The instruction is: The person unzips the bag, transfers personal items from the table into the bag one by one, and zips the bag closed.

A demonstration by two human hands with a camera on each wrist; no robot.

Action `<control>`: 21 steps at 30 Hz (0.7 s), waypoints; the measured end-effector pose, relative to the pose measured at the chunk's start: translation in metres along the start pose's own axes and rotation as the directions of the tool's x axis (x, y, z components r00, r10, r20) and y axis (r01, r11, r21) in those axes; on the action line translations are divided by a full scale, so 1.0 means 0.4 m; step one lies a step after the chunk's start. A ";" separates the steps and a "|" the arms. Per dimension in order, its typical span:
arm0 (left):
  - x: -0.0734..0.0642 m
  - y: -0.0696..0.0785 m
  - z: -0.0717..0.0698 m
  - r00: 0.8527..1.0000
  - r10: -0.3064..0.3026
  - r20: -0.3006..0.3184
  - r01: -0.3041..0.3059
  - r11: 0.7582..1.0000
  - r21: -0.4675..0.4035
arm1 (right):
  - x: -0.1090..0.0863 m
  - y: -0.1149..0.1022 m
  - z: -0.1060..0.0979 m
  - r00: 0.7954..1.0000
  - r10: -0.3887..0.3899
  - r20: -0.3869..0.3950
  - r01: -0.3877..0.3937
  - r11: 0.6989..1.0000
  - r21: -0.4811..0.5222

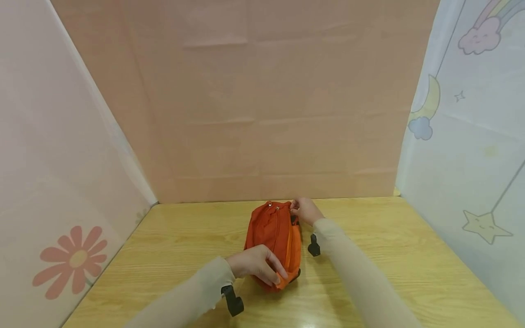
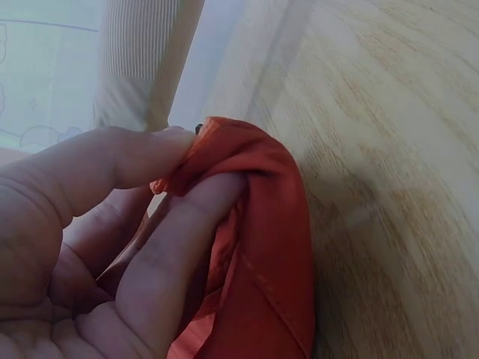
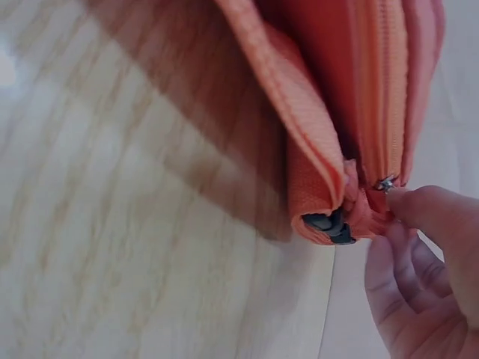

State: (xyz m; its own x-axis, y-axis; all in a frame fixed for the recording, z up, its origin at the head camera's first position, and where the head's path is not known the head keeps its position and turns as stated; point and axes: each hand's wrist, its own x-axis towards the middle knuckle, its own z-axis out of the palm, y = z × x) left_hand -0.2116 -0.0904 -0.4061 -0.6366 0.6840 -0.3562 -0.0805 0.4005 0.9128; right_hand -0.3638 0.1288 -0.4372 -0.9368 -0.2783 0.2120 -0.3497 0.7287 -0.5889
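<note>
A red-orange zippered bag (image 1: 266,232) lies lengthwise on the wooden table, its brighter orange side facing right. At the near end, my left hand (image 1: 260,265) pinches a corner of the fabric between thumb and fingers. The left wrist view shows this folded orange cloth (image 2: 258,172) bunched over a fingertip. My right hand (image 1: 305,210) is at the bag's far right end. There its thumb and fingers pinch the end of an orange zipper (image 3: 389,90), right at the small metal slider (image 3: 385,183). A black buckle piece (image 3: 329,226) pokes out of the side flap beside it.
The light wooden table (image 1: 184,228) ends at a tan backdrop (image 1: 262,114) just behind the bag. Pale printed panels stand on either side, one with a pink flower (image 1: 77,259), the other with a star (image 1: 487,226). Black mounts (image 1: 233,301) hang from both wrists.
</note>
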 end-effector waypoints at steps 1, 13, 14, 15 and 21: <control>0.001 0.000 0.000 1.000 0.000 0.002 0.000 1.000 -0.002 | -0.001 0.000 -0.002 1.000 -0.002 0.002 0.002 1.000 0.010; 0.005 -0.003 -0.008 1.000 0.017 0.001 -0.017 1.000 0.012 | -0.026 -0.031 -0.041 0.998 -0.009 0.065 0.001 0.993 0.120; 0.005 -0.002 -0.009 1.000 0.012 0.000 -0.012 1.000 0.013 | -0.029 -0.033 -0.044 0.997 -0.010 0.071 0.000 0.990 0.138; 0.006 -0.002 -0.009 1.000 0.011 -0.002 -0.011 1.000 0.015 | -0.031 -0.035 -0.047 0.997 -0.016 0.074 0.005 0.988 0.153; 0.004 0.003 -0.009 1.000 0.011 -0.016 -0.011 1.000 0.017 | -0.048 -0.044 -0.063 0.996 -0.063 0.066 0.049 0.978 0.201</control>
State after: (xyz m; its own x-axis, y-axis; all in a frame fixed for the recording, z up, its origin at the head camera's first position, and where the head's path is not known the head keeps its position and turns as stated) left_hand -0.2156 -0.0911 -0.4049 -0.6498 0.6783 -0.3430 -0.0605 0.4037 0.9129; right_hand -0.3401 0.1371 -0.4113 -0.9103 -0.3643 0.1967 -0.3858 0.5738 -0.7224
